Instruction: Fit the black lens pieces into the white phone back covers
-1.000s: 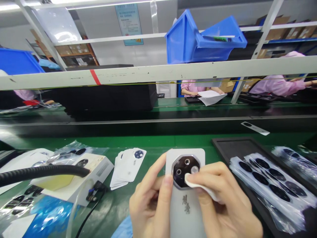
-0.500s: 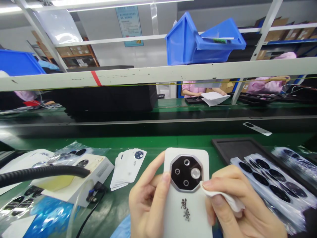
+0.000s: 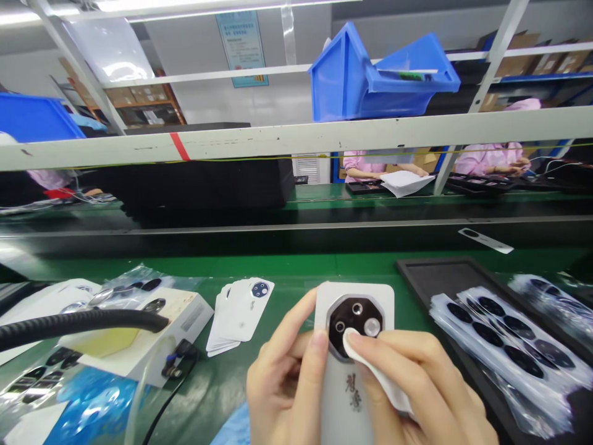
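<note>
Probably cloth (image 3: 356,344) between right hand (image 3: 417,389) and phone back (image 3: 343,378).

I can't see the lower end of the white plastic phone back (image 3: 354,293): my right hand (image 3: 417,386), the white wiping cloth (image 3: 370,368) and the picture's edge hide it.

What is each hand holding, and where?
Left hand grips the white phone cover by its left edge; right hand pinches a white wipe near its tip, pressed on the black camera module.
</note>
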`<state>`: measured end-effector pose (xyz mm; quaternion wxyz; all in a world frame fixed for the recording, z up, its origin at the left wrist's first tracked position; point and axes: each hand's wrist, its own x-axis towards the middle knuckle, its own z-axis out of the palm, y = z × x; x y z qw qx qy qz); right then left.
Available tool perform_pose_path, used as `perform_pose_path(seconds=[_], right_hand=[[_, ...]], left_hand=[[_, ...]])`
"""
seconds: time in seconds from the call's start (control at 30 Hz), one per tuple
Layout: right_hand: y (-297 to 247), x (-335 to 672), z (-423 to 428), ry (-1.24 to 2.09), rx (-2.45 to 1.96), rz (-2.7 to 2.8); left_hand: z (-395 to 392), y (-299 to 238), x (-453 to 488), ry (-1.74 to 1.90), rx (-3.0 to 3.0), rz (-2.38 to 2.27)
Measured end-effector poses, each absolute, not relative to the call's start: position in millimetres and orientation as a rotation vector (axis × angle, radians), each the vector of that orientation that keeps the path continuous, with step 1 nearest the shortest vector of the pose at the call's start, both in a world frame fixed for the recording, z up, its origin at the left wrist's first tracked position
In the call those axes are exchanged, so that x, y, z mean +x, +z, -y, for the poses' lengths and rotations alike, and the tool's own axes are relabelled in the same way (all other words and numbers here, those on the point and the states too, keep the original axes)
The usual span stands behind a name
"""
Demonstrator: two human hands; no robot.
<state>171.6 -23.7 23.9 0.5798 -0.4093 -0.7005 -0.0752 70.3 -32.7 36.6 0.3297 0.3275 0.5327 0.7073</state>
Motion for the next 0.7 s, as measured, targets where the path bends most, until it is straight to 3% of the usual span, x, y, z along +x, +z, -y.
perform_pose_path(seconds=[0.23, 0.5, 0.7], right_hand=[[16.4, 171.6, 10.4, -0.236, -0.818, 1.716], [17.4, 173.7, 15.1, -0.039, -0.856, 1.724], [34.4, 171.3, 18.3, 0.299, -0.737, 1.536]], left_hand=[[36.3, 35.8, 73.5, 1.954, 0.979, -1.588], [36.5, 32.9, 72.8, 1.919, 0.949, -1.559], [34.1, 38.7, 69.5, 1.848, 0.854, -1.455]])
